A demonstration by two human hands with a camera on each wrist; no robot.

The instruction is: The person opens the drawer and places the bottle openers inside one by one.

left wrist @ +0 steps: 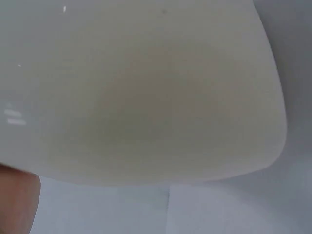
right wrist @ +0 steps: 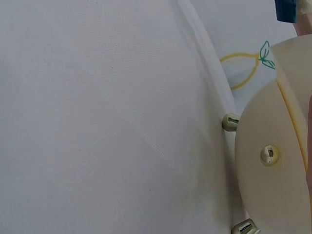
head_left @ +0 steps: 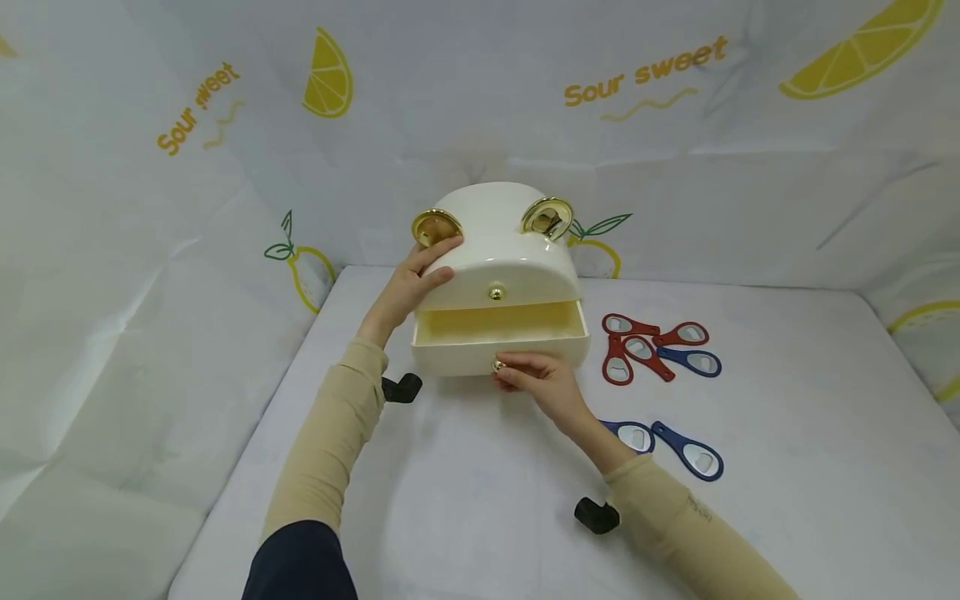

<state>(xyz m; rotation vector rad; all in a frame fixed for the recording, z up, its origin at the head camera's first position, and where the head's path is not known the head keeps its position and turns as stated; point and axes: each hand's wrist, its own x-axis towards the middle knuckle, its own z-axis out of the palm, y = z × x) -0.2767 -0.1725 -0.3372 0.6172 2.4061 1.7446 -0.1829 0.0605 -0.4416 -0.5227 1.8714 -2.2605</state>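
Note:
A glossy cream drawer box (head_left: pixel 495 242) with two gold disc-shaped ears stands at the back of the table. Its lower drawer (head_left: pixel 450 357) is pulled partway out, and the inside that shows holds nothing. My right hand (head_left: pixel 551 392) pinches the small gold knob (head_left: pixel 498 365) on that drawer's front. Against the box's left side, below the left gold ear (head_left: pixel 437 227), rests my left hand (head_left: pixel 408 287) with fingers extended. The box's pale side (left wrist: pixel 161 107) fills most of the left wrist view. In the right wrist view, the box front (right wrist: pixel 268 190) appears at the right edge.
Several red bottle openers (head_left: pixel 617 362) and a blue bottle opener (head_left: pixel 697 362) lie right of the box. Two more blue openers (head_left: pixel 693 454) lie nearer, one partly behind my right forearm. Black wrist-camera pieces (head_left: pixel 597 516) stick out by both sleeves. A lemon-print cloth (head_left: pixel 480 108) hangs behind.

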